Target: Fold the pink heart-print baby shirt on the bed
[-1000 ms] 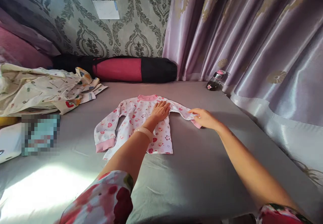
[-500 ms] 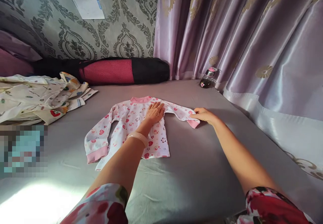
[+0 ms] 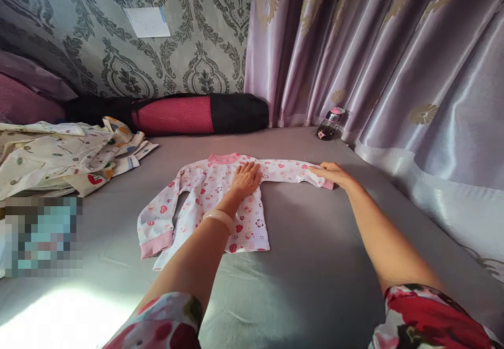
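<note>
A small white long-sleeved shirt [image 3: 212,197] with pink prints, collar and cuffs lies spread on a grey sheet, its neck away from me. My left hand [image 3: 246,178] rests flat on the upper right of its chest, fingers stretched out. Out to the right, my right hand [image 3: 334,173] pinches the end of the right sleeve [image 3: 287,169] near the cuff, between thumb and fingers. That sleeve runs almost straight sideways. The left sleeve [image 3: 159,215] slants down toward me. My left forearm covers part of the shirt's lower front.
A pile of printed cream cloth [image 3: 59,155] lies on the left. Along the wall stretches a black and dark-pink roll-shaped bag [image 3: 177,115]. A bottle with a pink top [image 3: 328,126] stands by the purple curtain [image 3: 366,50]. The grey sheet [image 3: 315,270] reaches toward me.
My right hand has moved right and slightly up in the view, drawing the right sleeve out straighter. My left hand stays on the chest. The whole view has shifted slightly.
</note>
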A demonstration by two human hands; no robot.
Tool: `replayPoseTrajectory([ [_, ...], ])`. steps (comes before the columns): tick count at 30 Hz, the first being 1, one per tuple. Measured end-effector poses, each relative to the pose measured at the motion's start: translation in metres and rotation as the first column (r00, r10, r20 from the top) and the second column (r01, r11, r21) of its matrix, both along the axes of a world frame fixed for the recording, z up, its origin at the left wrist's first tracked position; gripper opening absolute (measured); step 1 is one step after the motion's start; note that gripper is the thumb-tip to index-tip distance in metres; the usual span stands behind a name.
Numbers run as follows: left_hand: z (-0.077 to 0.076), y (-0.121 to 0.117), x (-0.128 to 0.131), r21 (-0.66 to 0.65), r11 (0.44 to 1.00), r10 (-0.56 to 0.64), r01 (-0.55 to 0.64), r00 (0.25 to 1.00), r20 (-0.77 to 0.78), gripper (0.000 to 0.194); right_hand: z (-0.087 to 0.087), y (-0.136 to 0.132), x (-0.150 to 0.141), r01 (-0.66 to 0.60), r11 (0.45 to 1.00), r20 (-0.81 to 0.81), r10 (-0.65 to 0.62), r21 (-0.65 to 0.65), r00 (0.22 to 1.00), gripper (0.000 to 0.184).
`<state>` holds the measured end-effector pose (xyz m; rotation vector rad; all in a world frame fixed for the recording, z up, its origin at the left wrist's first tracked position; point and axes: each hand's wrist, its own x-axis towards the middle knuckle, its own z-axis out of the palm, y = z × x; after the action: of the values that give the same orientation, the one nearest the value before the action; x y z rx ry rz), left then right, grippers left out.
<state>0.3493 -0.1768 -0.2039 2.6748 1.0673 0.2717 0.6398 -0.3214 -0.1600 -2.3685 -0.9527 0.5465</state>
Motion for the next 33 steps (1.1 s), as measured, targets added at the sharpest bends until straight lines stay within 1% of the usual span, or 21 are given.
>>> replayPoseTrajectory([
  [3,0.000,0.000,0.001,-0.005,1.000,0.003,-0.003,1.000,-0.003,0.053,0.002,-0.008,0.009,0.072,0.996,-0.209,-0.060,0.047,0.976,0.033],
  [6,-0.001,0.000,0.001,-0.012,1.000,0.002,-0.002,1.000,0.003,0.054,0.000,-0.009,0.011,0.207,0.966,-0.400,-0.131,0.154,0.907,0.026],
  [7,-0.001,0.001,0.001,-0.015,1.000,0.004,-0.004,1.000,0.008,0.054,-0.001,-0.007,0.010,0.248,0.949,-0.432,-0.144,0.194,0.890,0.025],
  [9,-0.002,0.002,0.001,-0.028,1.000,0.008,-0.007,1.000,0.026,0.054,-0.007,-0.001,0.010,0.304,0.912,-0.437,-0.163,0.276,0.885,0.023],
  [12,-0.002,0.006,-0.001,-0.040,0.999,0.019,-0.015,0.996,0.090,0.051,-0.016,0.010,0.016,0.315,0.878,-0.353,-0.184,0.361,0.917,0.021],
  [14,-0.002,0.008,-0.003,-0.033,0.999,0.034,-0.030,0.992,0.124,0.050,-0.022,0.016,0.024,0.258,0.885,-0.219,-0.184,0.387,0.958,0.019],
  [15,-0.002,0.008,-0.003,-0.028,0.999,0.042,-0.038,0.991,0.126,0.049,-0.025,0.017,0.028,0.200,0.900,-0.120,-0.166,0.388,0.979,0.018],
  [17,-0.002,0.008,-0.003,-0.023,0.999,0.046,-0.044,0.994,0.099,0.049,-0.030,0.017,0.034,0.048,0.937,0.113,-0.092,0.346,0.989,0.017],
  [19,-0.002,0.006,-0.002,-0.022,0.999,0.033,-0.032,0.998,0.058,0.049,-0.034,0.014,0.035,-0.083,0.964,0.309,0.001,0.252,0.951,0.021],
  [21,-0.002,0.005,-0.001,-0.020,1.000,0.019,-0.018,1.000,0.023,0.051,-0.037,0.010,0.031,-0.133,0.980,0.428,0.058,0.146,0.902,0.026],
  [24,-0.004,0.004,0.000,-0.003,1.000,0.004,-0.004,1.000,-0.008,0.054,-0.037,0.007,0.022,-0.089,0.996,0.499,0.068,0.018,0.864,0.032],
  [26,-0.006,0.004,0.001,0.011,1.000,-0.002,0.003,1.000,-0.023,0.056,-0.035,0.008,0.018,-0.061,0.998,0.513,0.069,-0.033,0.856,0.033],
  [28,-0.006,0.003,0.001,0.019,1.000,-0.006,0.007,0.999,-0.035,0.058,-0.031,0.012,0.016,-0.063,0.997,0.531,0.074,-0.039,0.844,0.033],
  [30,-0.006,0.002,0.001,0.024,1.000,-0.008,0.009,0.999,-0.041,0.059,-0.029,0.016,0.016,-0.074,0.997,0.564,0.067,-0.010,0.823,0.034],
  [33,-0.004,0.000,0.000,0.037,0.999,-0.005,0.007,0.999,-0.037,0.058,-0.030,0.019,0.018,-0.060,0.998,0.591,0.047,0.004,0.805,0.035],
])
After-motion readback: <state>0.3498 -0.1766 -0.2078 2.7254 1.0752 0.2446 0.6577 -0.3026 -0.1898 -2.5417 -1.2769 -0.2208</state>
